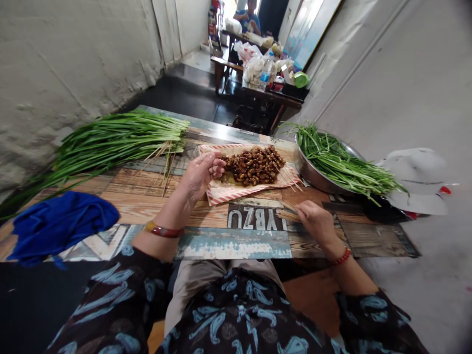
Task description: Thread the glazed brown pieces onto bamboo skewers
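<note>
Glossy brown pieces that look like insect pupae (pixel 254 166) lie heaped on a red-and-white striped paper tray (pixel 221 196). At the pile's left edge is my left hand (pixel 204 173), its fingers curled together; whatever they pinch is hidden. My right hand (pixel 317 221) is closed near the tray's lower right, around thin wooden skewers (pixel 289 210) that point left over the table. A few more skewers (pixel 291 179) rest on the tray's right side. Others (pixel 158 153) lie by the cut ends of a large bundle of green chives (pixel 121 137) at left.
A metal bowl (pixel 308 169) heaped with greens (pixel 339 157) stands at right, beside a white cap (pixel 415 174). A blue cloth (pixel 66 221) lies at the table's left front. Beyond, another table holds bags and a water bottle (pixel 265 73); a person (pixel 249 19) sits farther back.
</note>
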Motion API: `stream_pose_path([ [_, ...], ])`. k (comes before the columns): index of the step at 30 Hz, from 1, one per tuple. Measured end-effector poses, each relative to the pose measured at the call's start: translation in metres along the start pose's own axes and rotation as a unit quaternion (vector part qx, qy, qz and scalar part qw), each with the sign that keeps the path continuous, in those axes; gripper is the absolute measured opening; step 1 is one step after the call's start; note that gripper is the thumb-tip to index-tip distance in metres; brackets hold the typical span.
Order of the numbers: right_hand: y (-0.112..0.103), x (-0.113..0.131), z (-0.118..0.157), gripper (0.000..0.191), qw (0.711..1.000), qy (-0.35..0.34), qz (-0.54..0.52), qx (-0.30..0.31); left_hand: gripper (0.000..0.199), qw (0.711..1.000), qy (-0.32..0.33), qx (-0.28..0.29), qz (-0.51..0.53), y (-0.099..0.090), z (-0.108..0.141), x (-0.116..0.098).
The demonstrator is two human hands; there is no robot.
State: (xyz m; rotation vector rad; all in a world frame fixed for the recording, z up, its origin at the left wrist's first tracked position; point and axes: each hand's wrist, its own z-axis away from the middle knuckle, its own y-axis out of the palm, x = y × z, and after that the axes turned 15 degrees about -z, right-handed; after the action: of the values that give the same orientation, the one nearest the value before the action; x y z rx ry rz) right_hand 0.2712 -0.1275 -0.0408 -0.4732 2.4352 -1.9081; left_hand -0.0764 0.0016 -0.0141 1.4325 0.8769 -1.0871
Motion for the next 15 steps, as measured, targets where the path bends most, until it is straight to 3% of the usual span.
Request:
stream_pose_path([
  [8, 0.005, 0.008, -0.007, 0.029, 0.998, 0.007, -0.051, -0.025, 0.037, 0.99, 0.059, 0.032, -0.121, 0.013, 0.005, 0.004],
  [15, 0.003, 0.016, -0.012, 0.025, 0.999, 0.008, -0.047, -0.024, 0.038, 0.941, 0.092, 0.07, -0.317, 0.055, 0.011, -0.006],
])
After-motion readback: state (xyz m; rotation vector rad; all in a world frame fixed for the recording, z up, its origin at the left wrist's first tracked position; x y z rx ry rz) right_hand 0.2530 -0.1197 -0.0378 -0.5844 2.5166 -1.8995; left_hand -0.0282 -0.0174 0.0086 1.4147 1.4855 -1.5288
